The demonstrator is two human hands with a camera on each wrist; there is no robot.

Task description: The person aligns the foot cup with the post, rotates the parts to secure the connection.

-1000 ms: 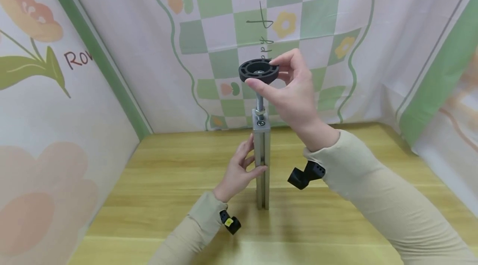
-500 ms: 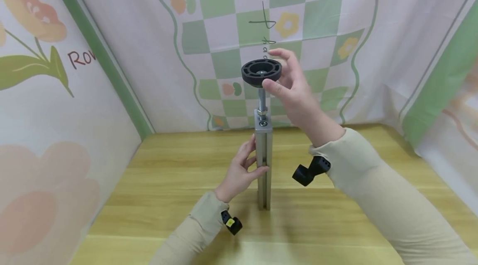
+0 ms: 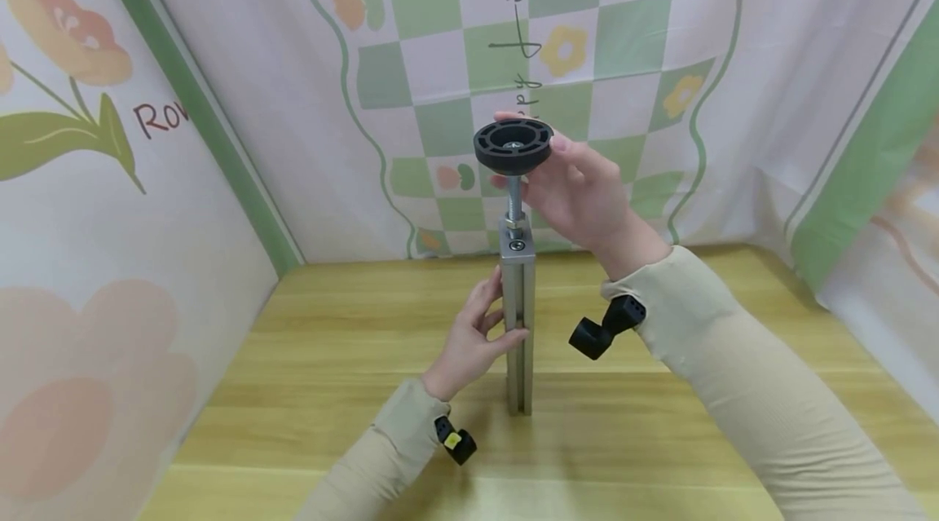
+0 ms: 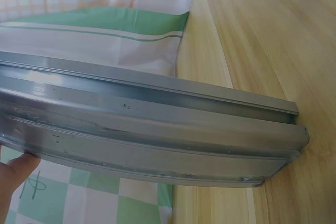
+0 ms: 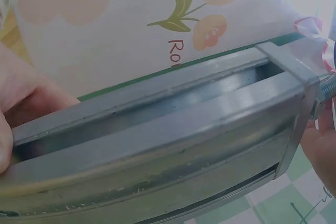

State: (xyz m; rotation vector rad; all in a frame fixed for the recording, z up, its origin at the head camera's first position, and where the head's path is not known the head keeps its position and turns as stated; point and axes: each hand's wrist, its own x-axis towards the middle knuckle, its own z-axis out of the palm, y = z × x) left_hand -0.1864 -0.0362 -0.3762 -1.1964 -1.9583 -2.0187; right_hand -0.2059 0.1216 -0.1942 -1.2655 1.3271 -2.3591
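Note:
A silver aluminium profile stands upright on the wooden table, a screwed plate capping its top. From that plate rises a threaded rod with a nut, carrying a round black leveling foot turned face up. My left hand grips the profile about halfway up, thumb on the near side. My right hand holds the leveling foot by its rim, thumb at the right edge and fingers reaching behind and below. The profile's slots show in the left wrist view, its lower end at the table.
The wooden table spreads around the profile. A checkered cloth hangs behind, and a flower-printed cloth on the left. Another cloth closes off the right side. Both wrists wear black camera mounts.
The right hand let go of the foot's rim, its fingers opened on the right, then they moved around behind it and took hold again. The left hand stayed on the profile.

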